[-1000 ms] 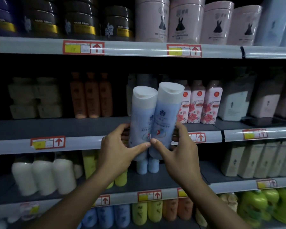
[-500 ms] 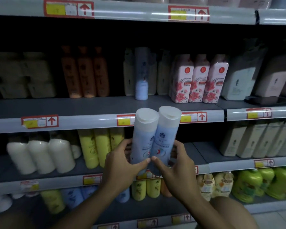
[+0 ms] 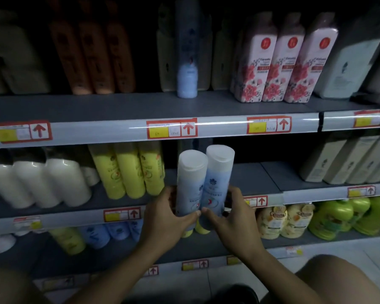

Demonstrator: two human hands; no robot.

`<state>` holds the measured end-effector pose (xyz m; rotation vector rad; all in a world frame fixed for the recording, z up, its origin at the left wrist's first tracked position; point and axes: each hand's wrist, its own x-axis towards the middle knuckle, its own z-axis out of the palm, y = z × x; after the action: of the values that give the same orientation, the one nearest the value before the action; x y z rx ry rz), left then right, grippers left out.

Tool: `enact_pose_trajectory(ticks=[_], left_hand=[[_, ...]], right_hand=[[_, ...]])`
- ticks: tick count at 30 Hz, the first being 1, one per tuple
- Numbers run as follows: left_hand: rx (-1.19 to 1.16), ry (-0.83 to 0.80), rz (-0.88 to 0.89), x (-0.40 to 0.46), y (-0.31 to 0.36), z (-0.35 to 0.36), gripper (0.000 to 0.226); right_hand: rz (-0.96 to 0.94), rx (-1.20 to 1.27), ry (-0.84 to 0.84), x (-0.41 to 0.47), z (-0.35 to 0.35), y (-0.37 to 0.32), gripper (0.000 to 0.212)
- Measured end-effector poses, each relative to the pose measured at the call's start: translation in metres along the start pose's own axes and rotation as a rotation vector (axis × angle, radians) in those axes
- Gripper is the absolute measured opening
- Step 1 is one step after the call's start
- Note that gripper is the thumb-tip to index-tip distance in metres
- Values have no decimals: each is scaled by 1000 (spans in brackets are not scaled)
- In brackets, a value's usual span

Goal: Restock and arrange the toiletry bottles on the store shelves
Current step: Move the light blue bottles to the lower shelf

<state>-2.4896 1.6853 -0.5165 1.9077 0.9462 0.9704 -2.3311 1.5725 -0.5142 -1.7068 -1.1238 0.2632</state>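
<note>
Two light blue bottles with white caps stand side by side, cap up, in front of the middle shelf (image 3: 259, 178). My left hand (image 3: 167, 218) grips the left blue bottle (image 3: 190, 183) near its base. My right hand (image 3: 233, 216) grips the right blue bottle (image 3: 216, 178) the same way. Both bottles tilt slightly right and touch each other. Their bases are hidden behind my fingers. A matching blue bottle (image 3: 188, 62) stands cap down on the upper shelf (image 3: 119, 106).
Yellow bottles (image 3: 127, 170) and white bottles (image 3: 42, 183) stand left of my hands on the middle shelf; beige boxes (image 3: 349, 161) at right. Orange bottles (image 3: 92, 55) and pink floral bottles (image 3: 287, 60) are above. Green bottles (image 3: 347, 218) sit on the lower shelf. A bare gap lies behind the held bottles.
My view and both hands have dropped: the two blue bottles have gone down from the upper shelf level to the middle shelf. My grip on them is unchanged.
</note>
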Motion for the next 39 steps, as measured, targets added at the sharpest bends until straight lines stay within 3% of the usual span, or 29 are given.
enact_pose_trajectory(ticks=[21,30,39], left_hand=[[59,134,-15,102,-15,26,56],[60,263,-13,94,-36,47,58],[135,253,-48,89,-32,45,53]], right_hand=[[7,9,37,107,28,23,59],[26,24,66,109,49,39,59],[28,-74,8,102,47,42,74]])
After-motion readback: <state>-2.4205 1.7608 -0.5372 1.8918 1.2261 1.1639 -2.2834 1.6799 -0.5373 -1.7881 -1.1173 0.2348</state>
